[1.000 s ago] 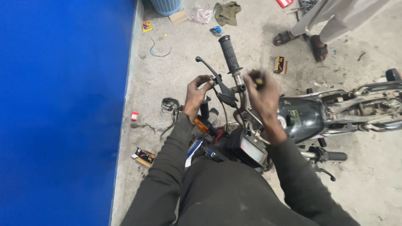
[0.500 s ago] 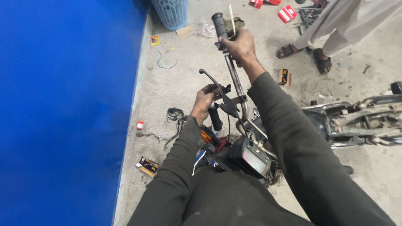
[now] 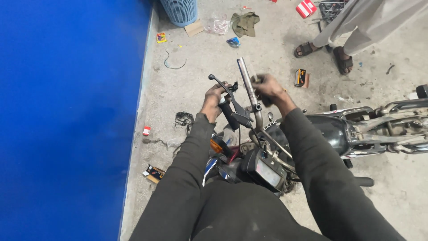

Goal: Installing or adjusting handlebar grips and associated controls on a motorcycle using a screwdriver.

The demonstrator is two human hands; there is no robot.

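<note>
Bare metal shows on the handlebar tube (image 3: 245, 76), which rises stripped between both hands above the motorcycle's black fuel tank (image 3: 327, 129). The left hand (image 3: 214, 99) is wrapped around a black rubber grip (image 3: 228, 113) beside the black lever (image 3: 221, 85), just left of the tube. The right hand (image 3: 266, 87) is curled closed against the tube's right side; what it holds cannot be told.

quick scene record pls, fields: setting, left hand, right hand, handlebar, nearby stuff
setting: concrete floor, blue wall, stripped motorcycle
left hand: holds a black grip beside the lever
right hand: closed beside the bar, contents hidden
handlebar: bare metal end, pointing up
nearby: small box, rag, basket, another person's sandalled feet
</note>
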